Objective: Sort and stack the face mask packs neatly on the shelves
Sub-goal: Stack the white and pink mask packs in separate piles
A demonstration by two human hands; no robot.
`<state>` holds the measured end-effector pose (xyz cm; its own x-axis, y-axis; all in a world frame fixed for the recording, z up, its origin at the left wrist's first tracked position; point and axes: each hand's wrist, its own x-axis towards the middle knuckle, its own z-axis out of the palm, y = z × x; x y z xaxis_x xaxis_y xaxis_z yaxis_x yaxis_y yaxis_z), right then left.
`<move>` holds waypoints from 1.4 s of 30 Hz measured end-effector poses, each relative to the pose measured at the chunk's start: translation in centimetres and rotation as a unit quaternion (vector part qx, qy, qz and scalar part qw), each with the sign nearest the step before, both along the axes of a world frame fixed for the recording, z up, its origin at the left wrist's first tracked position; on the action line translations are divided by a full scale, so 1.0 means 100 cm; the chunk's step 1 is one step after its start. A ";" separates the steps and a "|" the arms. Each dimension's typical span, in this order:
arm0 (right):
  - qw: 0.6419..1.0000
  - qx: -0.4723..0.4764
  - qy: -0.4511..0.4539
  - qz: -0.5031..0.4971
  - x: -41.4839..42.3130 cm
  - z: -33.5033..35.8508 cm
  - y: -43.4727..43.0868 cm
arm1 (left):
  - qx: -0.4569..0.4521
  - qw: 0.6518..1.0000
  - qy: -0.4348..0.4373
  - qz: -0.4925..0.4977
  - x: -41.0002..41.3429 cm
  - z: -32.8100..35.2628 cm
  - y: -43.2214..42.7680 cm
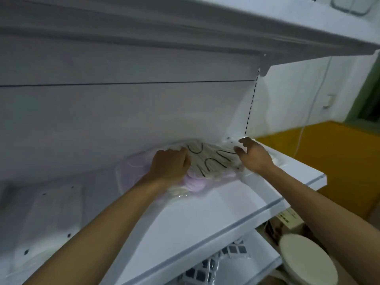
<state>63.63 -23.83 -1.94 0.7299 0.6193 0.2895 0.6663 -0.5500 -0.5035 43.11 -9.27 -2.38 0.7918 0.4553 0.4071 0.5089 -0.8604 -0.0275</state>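
Observation:
A clear pack of cream face masks with black ear loops (211,161) lies at the back of the white shelf (205,214), on top of a pale pink mask pack (195,184). My left hand (170,165) grips the cream pack's left end with curled fingers. My right hand (254,155) pinches its right end near the shelf's slotted upright. Another clear pack with pale pink masks (131,169) lies just left of my left hand. More clear packs (45,219) lie blurred at the far left of the shelf.
The shelf above (205,33) overhangs closely. On the lower shelf sits a black-and-white checked pack (216,262). A round cream lid or stool (306,260) stands at bottom right, a yellow surface (333,153) to the right, and a white cable (308,120) hangs on the wall.

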 end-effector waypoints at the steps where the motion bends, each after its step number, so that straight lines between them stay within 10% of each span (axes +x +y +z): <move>1: 1.000 0.002 0.017 0.001 0.009 0.001 0.003 | 0.001 1.000 -0.004 0.001 0.005 -0.001 0.002; 21: 0.959 -0.222 0.058 0.167 0.088 -0.001 0.094 | -0.092 0.992 0.048 0.078 0.057 0.010 0.013; 26: 0.955 -0.157 0.191 0.167 0.094 0.000 0.104 | -0.175 0.980 0.070 0.062 0.068 0.009 0.012; 34: 0.917 -0.067 0.338 0.199 0.089 0.009 0.109 | -0.567 0.802 -0.189 -0.023 0.083 0.005 0.013; 38: 0.895 -0.037 0.381 0.228 0.075 0.018 0.114 | -0.493 0.864 -0.097 -0.010 0.081 -0.004 0.022; 42: 0.931 -0.093 0.236 0.262 0.073 0.022 0.117 | -0.375 0.925 -0.056 0.011 0.083 -0.003 0.015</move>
<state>70.90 -12.09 0.31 0.3318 0.9336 -0.1349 0.5966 -0.3185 -0.7366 51.38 -7.74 -2.72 0.7505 0.6591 0.0481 0.4909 -0.6047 0.6272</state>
